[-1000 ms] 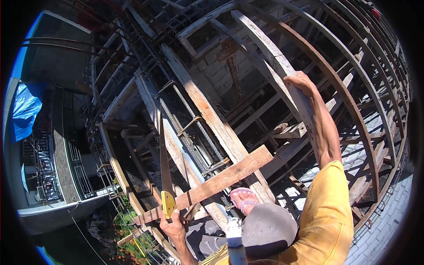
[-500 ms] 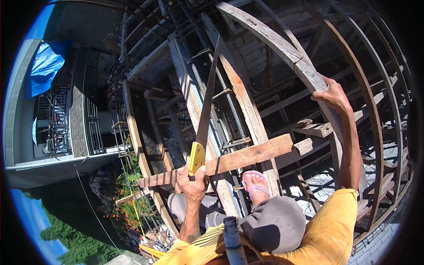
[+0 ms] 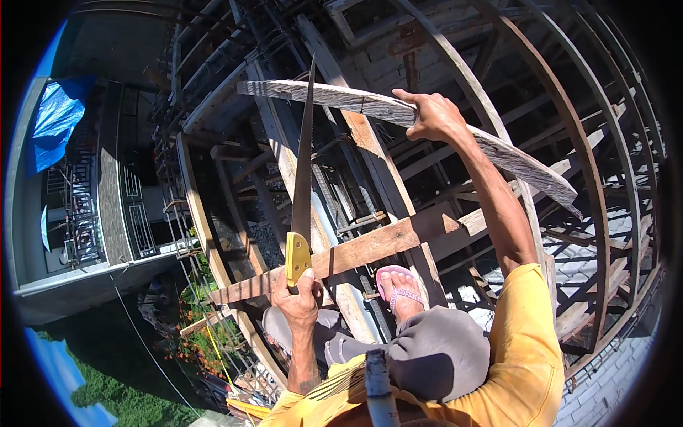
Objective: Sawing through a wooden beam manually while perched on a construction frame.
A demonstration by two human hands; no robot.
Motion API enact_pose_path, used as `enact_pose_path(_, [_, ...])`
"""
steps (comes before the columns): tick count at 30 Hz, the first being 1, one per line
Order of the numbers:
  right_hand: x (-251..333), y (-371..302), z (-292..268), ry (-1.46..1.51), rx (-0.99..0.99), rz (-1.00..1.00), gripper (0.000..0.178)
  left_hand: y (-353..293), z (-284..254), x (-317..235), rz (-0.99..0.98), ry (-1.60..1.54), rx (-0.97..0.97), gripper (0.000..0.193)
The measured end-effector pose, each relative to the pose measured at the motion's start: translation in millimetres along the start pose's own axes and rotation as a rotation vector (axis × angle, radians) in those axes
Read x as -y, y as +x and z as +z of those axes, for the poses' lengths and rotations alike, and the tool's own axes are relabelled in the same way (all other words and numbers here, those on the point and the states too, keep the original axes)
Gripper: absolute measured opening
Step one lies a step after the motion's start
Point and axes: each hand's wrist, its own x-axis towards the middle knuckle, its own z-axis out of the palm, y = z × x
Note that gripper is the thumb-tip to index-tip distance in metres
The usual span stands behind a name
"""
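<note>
A handsaw with a yellow handle (image 3: 298,257) and a long dark blade is gripped in my left hand (image 3: 297,302), its tip pointing up and away from me. My right hand (image 3: 436,117) stretches forward and holds a weathered grey plank (image 3: 491,149) near its middle, with one finger pointing out along it. The plank lies at a slant across the frame, crossing behind the saw tip. A shorter reddish-brown board (image 3: 370,249) lies crosswise on the timbers just beyond the saw handle and my left hand.
Long timber beams (image 3: 380,160) with steel reinforcing bars (image 3: 359,171) between them run away from me. My sandalled foot (image 3: 403,293) rests by one beam. Curved-looking wooden members (image 3: 569,114) stand over gaps on the right. A blue tarp (image 3: 60,117) hangs far left.
The grey plank has swung round from pointing away from me to lying crosswise, its far end now left. My right hand moved left and forward with it. The saw shifted slightly left in view.
</note>
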Motion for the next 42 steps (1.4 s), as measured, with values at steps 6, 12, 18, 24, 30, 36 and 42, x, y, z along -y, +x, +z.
enact_pose_path(6, [36.5, 28.3, 32.5, 0.042, 0.040, -0.022, 0.094, -10.5, -14.7, 12.0, -0.029, 0.016, -0.047, 0.023])
enact_pose_path(12, [68.4, 49.4, 56.8, 0.037, 0.052, -0.094, 0.094, -8.9, -16.4, -11.9, -0.103, -0.105, -0.111, 0.021])
enact_pose_path(18, [116.0, 78.4, 91.6, -0.054, 0.024, -0.201, 0.105, -12.6, -30.2, -2.3, -0.135, -0.102, -0.221, 0.020])
enact_pose_path(24, [151.0, 108.6, 136.4, -0.158, 0.030, -0.306, 0.104, -10.5, -35.5, 9.9, -0.208, -0.136, -0.288, 0.023])
enact_pose_path(30, [161.8, 128.1, 188.1, -0.277, 0.065, -0.404, 0.114, 0.6, -52.7, 41.4, -0.296, -0.054, -0.266, 0.033])
enact_pose_path(36, [159.1, 133.9, 215.7, -0.321, -0.006, -0.615, 0.117, 7.9, -50.2, 60.4, -0.374, -0.136, -0.316, 0.033])
enact_pose_path(42, [178.1, 143.9, 218.6, -0.330, -0.058, -0.742, 0.119, -6.6, -59.5, 85.6, -0.438, -0.185, -0.296, 0.032])
